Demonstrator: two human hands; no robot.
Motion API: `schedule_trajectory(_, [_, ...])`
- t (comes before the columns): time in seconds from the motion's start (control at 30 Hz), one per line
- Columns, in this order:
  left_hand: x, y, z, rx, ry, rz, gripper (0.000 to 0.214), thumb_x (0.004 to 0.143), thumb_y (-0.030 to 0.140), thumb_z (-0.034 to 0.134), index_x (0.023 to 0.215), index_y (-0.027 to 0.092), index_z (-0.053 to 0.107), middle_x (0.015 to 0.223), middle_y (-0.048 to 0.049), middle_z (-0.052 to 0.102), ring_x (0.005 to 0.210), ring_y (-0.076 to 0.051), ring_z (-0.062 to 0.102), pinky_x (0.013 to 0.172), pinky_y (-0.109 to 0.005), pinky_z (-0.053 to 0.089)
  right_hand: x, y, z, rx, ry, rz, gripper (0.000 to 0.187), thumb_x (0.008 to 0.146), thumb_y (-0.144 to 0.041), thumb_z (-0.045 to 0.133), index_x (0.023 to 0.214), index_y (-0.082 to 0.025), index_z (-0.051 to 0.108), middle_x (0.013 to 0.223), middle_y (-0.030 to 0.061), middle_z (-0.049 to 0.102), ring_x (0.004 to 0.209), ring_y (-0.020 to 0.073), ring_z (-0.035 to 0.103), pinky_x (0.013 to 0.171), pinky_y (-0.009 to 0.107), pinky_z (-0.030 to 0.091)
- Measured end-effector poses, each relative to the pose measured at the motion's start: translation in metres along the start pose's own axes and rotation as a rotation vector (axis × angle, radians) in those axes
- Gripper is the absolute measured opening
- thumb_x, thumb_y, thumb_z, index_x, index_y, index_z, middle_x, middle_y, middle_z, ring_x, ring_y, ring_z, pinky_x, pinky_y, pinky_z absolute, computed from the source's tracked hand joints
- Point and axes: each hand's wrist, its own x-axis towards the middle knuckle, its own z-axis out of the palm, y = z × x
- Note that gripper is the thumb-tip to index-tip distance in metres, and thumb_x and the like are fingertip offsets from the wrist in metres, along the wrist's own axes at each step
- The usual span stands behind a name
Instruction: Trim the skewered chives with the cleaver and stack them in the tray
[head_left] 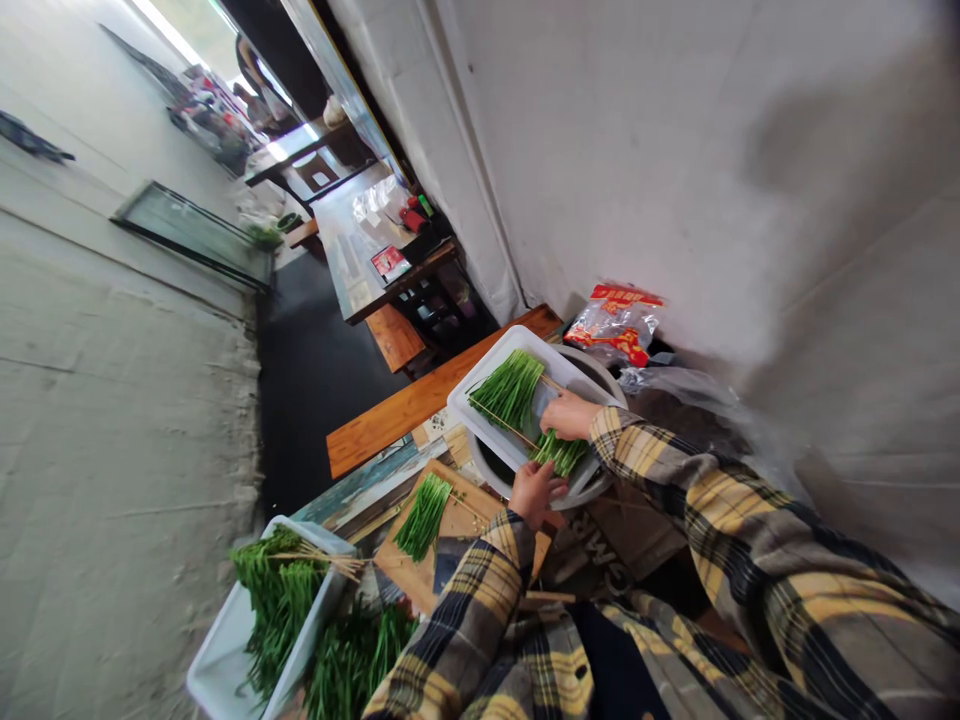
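Both hands are at a white plastic tray resting over a round grey basin. Inside the tray lie a row of green chives on thin skewers and, closer to me, a second bunch of chives. My left hand pinches the near end of that second bunch. Fingers curled, my right hand grips its far side, partly hiding it. A wooden cutting board lies left of the tray, with another skewered row of chives on it.
At lower left, a white bin holds skewered chives; loose chives lie beside it. An orange bench runs behind the tray. A red plastic bag sits against the wall. Farther back are a table and a person.
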Motion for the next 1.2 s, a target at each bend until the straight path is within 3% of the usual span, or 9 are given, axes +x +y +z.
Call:
schedule_trajectory(0.17, [-0.016, 0.006, -0.021, 0.309, 0.044, 0.03, 0.048, 0.074, 0.04, 0.066, 0.109, 0.013, 0.049, 0.078, -0.0039, 0.065, 0.055, -0.013, 0.064, 0.05, -0.024, 0.051, -0.012, 0.007, 0.003, 0.029, 0.091, -0.075, 0.023, 0.07, -0.011, 0.065, 0.089, -0.023, 0.071, 0.095, 0.0052, 0.071, 0.102, 0.022, 0.058, 0.101, 0.04, 0.029])
schedule_trajectory(0.3, [-0.028, 0.017, -0.034, 0.789, 0.082, 0.5, 0.026, 0.083, 0.029, 0.053, 0.105, 0.015, 0.057, 0.088, -0.0072, 0.065, 0.076, -0.016, 0.064, 0.07, -0.03, 0.052, -0.033, 0.021, -0.006, 0.19, 0.39, -0.111, 0.028, 0.077, -0.009, 0.055, 0.098, -0.021, 0.068, 0.102, 0.0049, 0.069, 0.102, 0.0179, 0.058, 0.095, 0.033, 0.039])
schedule_trajectory(0.4, [-0.032, 0.029, -0.031, 1.185, 0.069, 0.843, 0.023, 0.085, 0.018, 0.047, 0.104, 0.018, 0.059, 0.102, -0.0083, 0.062, 0.098, -0.019, 0.057, 0.089, -0.035, 0.046, -0.062, 0.041, -0.009, 0.372, 0.72, 0.121, 0.029, 0.083, -0.013, 0.045, 0.102, -0.02, 0.066, 0.106, 0.0055, 0.068, 0.099, 0.0162, 0.06, 0.09, 0.03, 0.044])
schedule_trajectory(0.53, [-0.027, 0.038, -0.014, 1.579, 0.05, 0.952, 0.032, 0.085, 0.015, 0.045, 0.115, 0.02, 0.054, 0.118, -0.008, 0.056, 0.11, -0.022, 0.048, 0.096, -0.039, 0.04, -0.1, 0.057, 0.01, 0.535, 0.975, 0.422, 0.027, 0.086, -0.024, 0.044, 0.104, -0.02, 0.065, 0.1, 0.0054, 0.07, 0.092, 0.017, 0.064, 0.084, 0.032, 0.049])
schedule_trajectory(0.67, [-0.015, 0.035, -0.003, 1.803, 0.091, 0.942, 0.038, 0.085, 0.015, 0.044, 0.122, 0.019, 0.049, 0.126, -0.0101, 0.051, 0.119, -0.026, 0.04, 0.096, -0.042, 0.036, -0.111, 0.041, 0.052, 0.57, 0.939, 0.462, 0.032, 0.085, -0.023, 0.042, 0.11, -0.02, 0.061, 0.104, 0.0069, 0.069, 0.097, 0.0179, 0.063, 0.088, 0.035, 0.049])
schedule_trajectory(0.83, [-0.007, 0.033, -0.006, 1.92, 0.013, 0.922, 0.038, 0.084, 0.012, 0.042, 0.121, 0.016, 0.048, 0.103, -0.012, 0.058, 0.11, -0.026, 0.044, 0.09, -0.041, 0.037, -0.098, 0.01, 0.089, 0.48, 0.802, 0.449, 0.046, 0.084, -0.014, 0.036, 0.128, -0.016, 0.048, 0.126, 0.0117, 0.057, 0.117, 0.0189, 0.052, 0.102, 0.039, 0.042])
schedule_trajectory(0.97, [-0.003, 0.035, -0.015, 1.931, -0.017, 0.955, 0.036, 0.085, 0.012, 0.04, 0.119, 0.017, 0.05, 0.096, -0.0094, 0.058, 0.101, -0.024, 0.048, 0.096, -0.041, 0.033, -0.093, 0.012, 0.086, 0.473, 0.736, 0.403, 0.048, 0.083, -0.01, 0.032, 0.13, -0.012, 0.046, 0.122, 0.0136, 0.06, 0.112, 0.0177, 0.056, 0.099, 0.036, 0.044])
schedule_trajectory(1.13, [0.005, 0.033, -0.022, 1.896, -0.043, 0.921, 0.038, 0.083, 0.01, 0.04, 0.12, 0.017, 0.049, 0.102, -0.0082, 0.058, 0.104, -0.023, 0.049, 0.103, -0.043, 0.027, -0.114, 0.029, 0.068, 0.472, 0.949, 0.539, 0.038, 0.087, -0.016, 0.032, 0.118, -0.017, 0.054, 0.107, 0.0099, 0.065, 0.097, 0.0172, 0.061, 0.09, 0.034, 0.048])
schedule_trajectory(1.2, [0.007, 0.033, -0.021, 1.861, -0.028, 0.928, 0.04, 0.082, 0.012, 0.043, 0.121, 0.017, 0.048, 0.109, -0.0088, 0.057, 0.11, -0.024, 0.047, 0.106, -0.044, 0.024, -0.126, 0.028, 0.068, 0.436, 0.915, 0.564, 0.034, 0.087, -0.016, 0.033, 0.109, -0.019, 0.059, 0.097, 0.0072, 0.067, 0.089, 0.0164, 0.061, 0.085, 0.031, 0.048])
